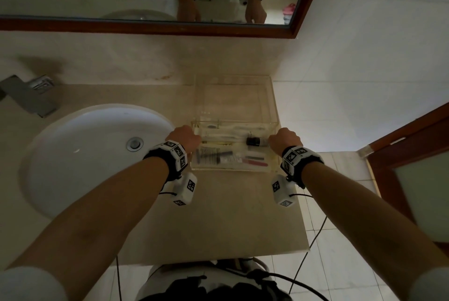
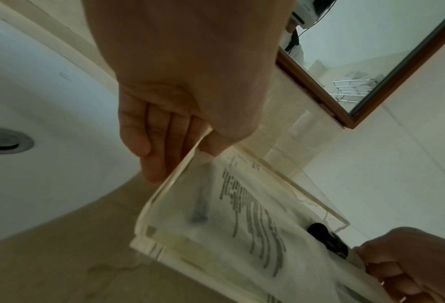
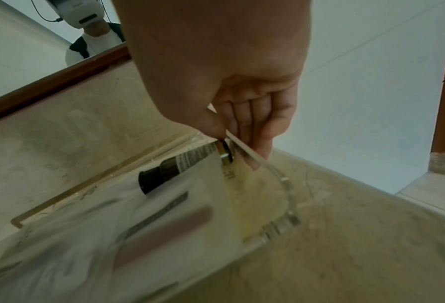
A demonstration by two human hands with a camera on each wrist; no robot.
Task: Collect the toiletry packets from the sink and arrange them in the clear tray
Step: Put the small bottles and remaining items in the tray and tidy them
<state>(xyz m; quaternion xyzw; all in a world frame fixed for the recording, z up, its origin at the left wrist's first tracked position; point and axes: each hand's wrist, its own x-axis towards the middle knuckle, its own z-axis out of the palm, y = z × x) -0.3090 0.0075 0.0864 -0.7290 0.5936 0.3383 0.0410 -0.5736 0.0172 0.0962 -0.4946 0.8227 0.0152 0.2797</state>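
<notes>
The clear tray [image 1: 230, 168] is on the counter right of the sink [image 1: 73, 155]; whether it rests or is lifted I cannot tell. Inside lie several toiletry packets [image 1: 209, 156], a small tube with a black cap [image 1: 255, 141] and a red-striped packet [image 1: 254, 162]. My left hand [image 1: 184, 136] pinches the tray's left wall [image 2: 164, 196], thumb inside and fingers [image 2: 149, 147] outside. My right hand [image 1: 285, 140] pinches the right wall [image 3: 268, 174] just beside the tube [image 3: 164, 174]. A printed packet [image 2: 255, 215] and a pink-striped one [image 3: 164, 231] show close up. No packet shows in the sink basin.
A taller clear box [image 1: 235, 99] stands just behind the tray against the wall. A metal faucet [image 1: 26, 94] sits at the far left, and the drain [image 1: 134, 144] is in the basin. The framed mirror [image 1: 145, 26] hangs above. The counter ends right of the tray, near a wooden door [image 1: 413, 150].
</notes>
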